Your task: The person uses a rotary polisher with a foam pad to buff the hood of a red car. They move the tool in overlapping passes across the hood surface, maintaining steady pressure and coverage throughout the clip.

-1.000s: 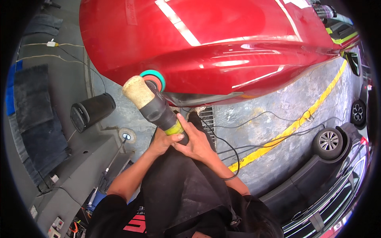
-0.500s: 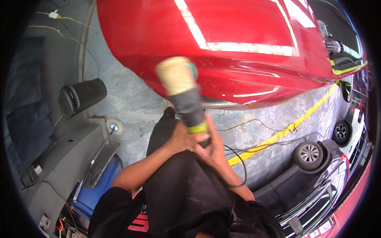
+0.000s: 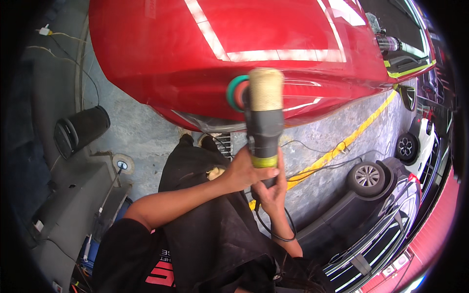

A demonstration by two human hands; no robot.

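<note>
Holding the tubular polisher [image 3: 264, 123] (coarse tan end [image 3: 266, 89]) are both hands [image 3: 240, 172] [image 3: 271, 193].

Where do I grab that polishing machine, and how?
Probably best by the slim lower end of the polishing machine, around its yellow-green band, coming from the side of the wearer's black clothes. The body narrows there and points back that way, while the round pad sits up by the wider far end.

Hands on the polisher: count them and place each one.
2. The left hand is on the left side of the polisher, by its yellow-green band; the right hand is on its right side, toward the lower end. No other hand shows.
</note>
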